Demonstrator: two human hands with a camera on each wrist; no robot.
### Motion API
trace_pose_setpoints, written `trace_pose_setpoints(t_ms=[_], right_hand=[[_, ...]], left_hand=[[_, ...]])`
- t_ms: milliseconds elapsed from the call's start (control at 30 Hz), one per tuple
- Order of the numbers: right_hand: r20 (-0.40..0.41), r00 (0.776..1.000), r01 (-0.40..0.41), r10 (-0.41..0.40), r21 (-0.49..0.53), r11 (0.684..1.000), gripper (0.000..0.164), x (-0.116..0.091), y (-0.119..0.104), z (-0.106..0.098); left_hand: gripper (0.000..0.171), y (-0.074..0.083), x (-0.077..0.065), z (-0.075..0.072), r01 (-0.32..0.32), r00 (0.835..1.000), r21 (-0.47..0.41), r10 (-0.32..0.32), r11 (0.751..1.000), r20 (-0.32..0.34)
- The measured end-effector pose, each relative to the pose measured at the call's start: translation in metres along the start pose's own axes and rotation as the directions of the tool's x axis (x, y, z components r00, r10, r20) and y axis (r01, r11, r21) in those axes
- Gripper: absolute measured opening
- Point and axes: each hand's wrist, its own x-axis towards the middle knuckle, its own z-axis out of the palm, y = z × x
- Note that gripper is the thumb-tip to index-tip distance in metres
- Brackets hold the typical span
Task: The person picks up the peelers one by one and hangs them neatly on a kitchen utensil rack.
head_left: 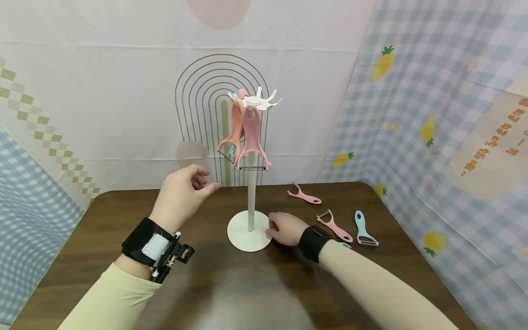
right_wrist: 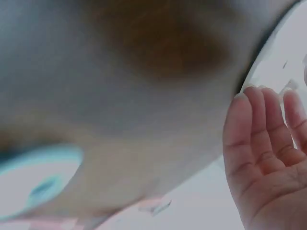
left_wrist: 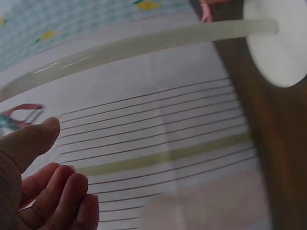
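A white stand [head_left: 251,197] with a round base [head_left: 241,236] and a ring of hooks [head_left: 264,100] stands on the table. From its hooks hang a pink peeler [head_left: 252,130] and an orange peeler [head_left: 236,121]; bits of pink and light blue show behind them. My left hand [head_left: 181,195] hovers left of the pole, fingers loosely bent around nothing. Low at the base's right edge is my right hand [head_left: 286,228]. Its fingers [right_wrist: 259,120] look nearly straight in the right wrist view, tips at the rim; whether they press on it is hard to tell.
Right of the stand lie two pink peelers, a far one [head_left: 305,196] and a nearer one [head_left: 336,228], plus a light blue peeler [head_left: 362,227]. Another light blue piece [head_left: 343,244] is mostly hidden by my right wrist. Cloth [head_left: 123,114] hangs behind the brown table [head_left: 103,229].
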Motion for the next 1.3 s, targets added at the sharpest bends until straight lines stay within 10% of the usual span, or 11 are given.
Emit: trace_pose_setpoints(t_ms=[433,833,1133,1300], right_hand=[[-0.057,0.996,-0.080,0.073,-0.125,0.989,0.018,-0.063,0.069,-0.056],[-0.030,0.999,-0.029,0.020,-0.346,0.938,0.026,-0.129,0.071,-0.042],[-0.025,0.998,-0.060,0.055,-0.356,0.932,0.027,-0.122,0.071,-0.040],[0.022,0.993,-0.105,0.118,-0.309,0.945,0.025,-0.117,0.065,-0.043]], left_hand=[[0.044,-0.026,-0.020,0.086,0.186,0.955,-0.110,-0.154,0.976,0.252],[0.062,-0.028,-0.032,0.155,0.288,0.875,-0.238,-0.154,0.928,0.458],[0.024,-0.027,-0.031,0.186,0.437,0.836,-0.436,-0.177,0.787,0.519],[0.017,-0.031,-0.032,0.193,0.441,0.842,-0.445,-0.188,0.779,0.505]])
